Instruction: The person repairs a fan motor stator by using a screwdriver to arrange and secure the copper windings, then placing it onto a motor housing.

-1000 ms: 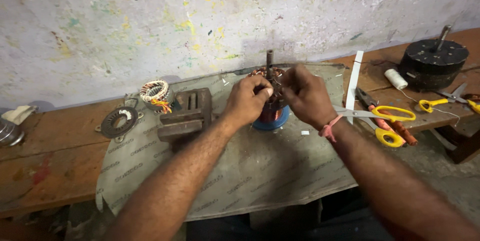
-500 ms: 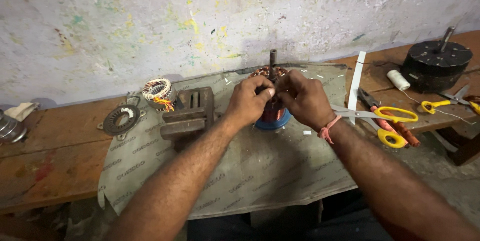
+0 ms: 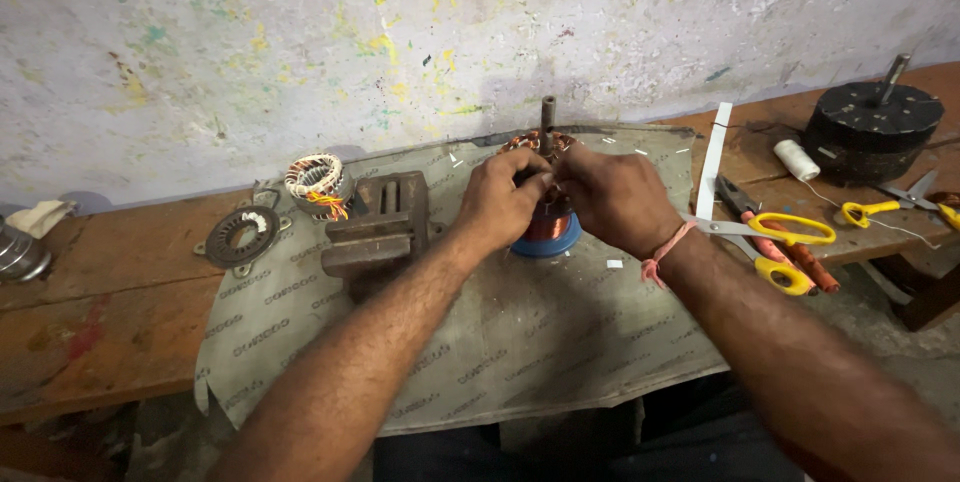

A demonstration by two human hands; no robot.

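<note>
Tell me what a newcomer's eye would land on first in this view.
First, the two hands meeting mid-bench: the left hand and right hand pinch at the top of a copper-wound motor stator with a shaft standing upright, on a grey sheet. Just left of them sits a rusty bench vise. To the right, yellow-handled scissors lie on the wooden bench, with a black round motor part at the far right.

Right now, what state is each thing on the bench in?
Left hand: closed on the top of the copper-wound stator.
Right hand: pinching the same top.
Copper-wound stator: upright on the grey sheet, shaft up.
Bench vise: jaws apart, holding nothing.
Yellow scissors: lying flat; blades hidden.
Small wound coil: lying loose.
Black rotor: standing, shaft up.
</note>
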